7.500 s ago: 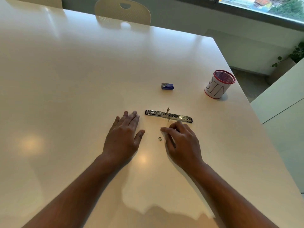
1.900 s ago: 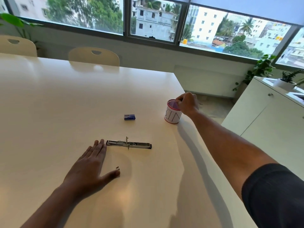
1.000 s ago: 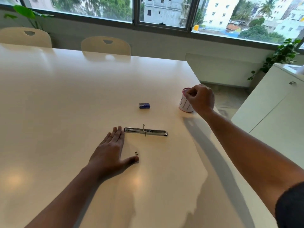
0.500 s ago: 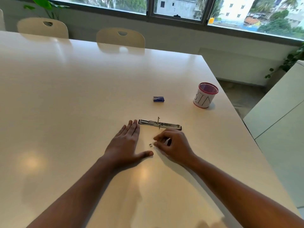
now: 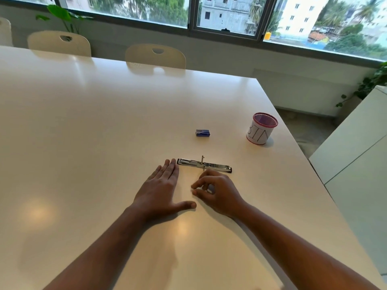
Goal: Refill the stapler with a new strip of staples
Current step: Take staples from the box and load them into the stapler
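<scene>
Stapler (image 5: 204, 164) parts lie flat across the middle of the white table (image 5: 83, 126), opened out into one long silvery strip with a black tip at the right end and a small pin standing up at the hinge. The left hand (image 5: 162, 190) rests palm down with straight fingers, fingertips just beside the stapler's left end, thumb spread out to the side. The right hand (image 5: 217, 191) hovers low just in front of the stapler, fingers curled and thumb meeting forefinger in a pinch; whether anything is caught between them is too small to tell. Beyond the stapler sits a small blue box (image 5: 202, 133), and further right a mesh cup (image 5: 261, 128) lettered BIN stands near the table's right edge. Wide bare tabletop stretches left and toward the chairs (image 5: 155, 56)
</scene>
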Demonstrator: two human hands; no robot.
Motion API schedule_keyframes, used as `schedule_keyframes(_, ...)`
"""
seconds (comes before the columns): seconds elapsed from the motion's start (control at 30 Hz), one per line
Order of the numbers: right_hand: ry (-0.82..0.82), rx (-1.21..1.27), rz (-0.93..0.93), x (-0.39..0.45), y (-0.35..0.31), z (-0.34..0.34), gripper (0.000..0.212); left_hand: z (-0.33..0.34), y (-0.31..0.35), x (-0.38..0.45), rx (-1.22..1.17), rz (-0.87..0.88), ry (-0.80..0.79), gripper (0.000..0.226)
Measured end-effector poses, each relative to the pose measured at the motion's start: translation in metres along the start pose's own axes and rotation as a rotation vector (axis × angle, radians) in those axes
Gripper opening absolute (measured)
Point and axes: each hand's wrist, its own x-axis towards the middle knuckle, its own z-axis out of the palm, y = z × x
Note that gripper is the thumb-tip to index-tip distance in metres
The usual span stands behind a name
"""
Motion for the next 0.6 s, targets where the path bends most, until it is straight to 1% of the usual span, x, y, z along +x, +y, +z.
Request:
schedule_keyframes(0.1, 0.060, 0.060, 0.000, -0.002, 0.006, -0.010, 0.014, 0.001, 0.001, 0.000, -0.018, -0.002, 0.016, 0.139)
schedule_keyframes(0.23, 0.164, 0.143, 0.071, 0.003, 0.021, -0.035, 0.014, 0.005, -0.001, -0.002, -0.019, -0.011, 0.055, 0.135)
schedule_keyframes(0.47, 0.453, 0.124, 0.276, 0.038, 0.072, -0.091, 0.012, 0.003, 0.002, 0.004, -0.016, -0.019, 0.044, 0.136)
schedule_keyframes(0.53, 0.551, 0.079, 0.319, 0.052, 0.087, -0.110, 0.012, 0.002, 0.002, 0.003, -0.023, -0.021, 0.050, 0.136)
schedule_keyframes(0.6, 0.632, -0.029, 0.341, 0.065, 0.100, -0.132, 0.014, 0.002, 0.002, 0.002, -0.030, -0.023, 0.058, 0.135)
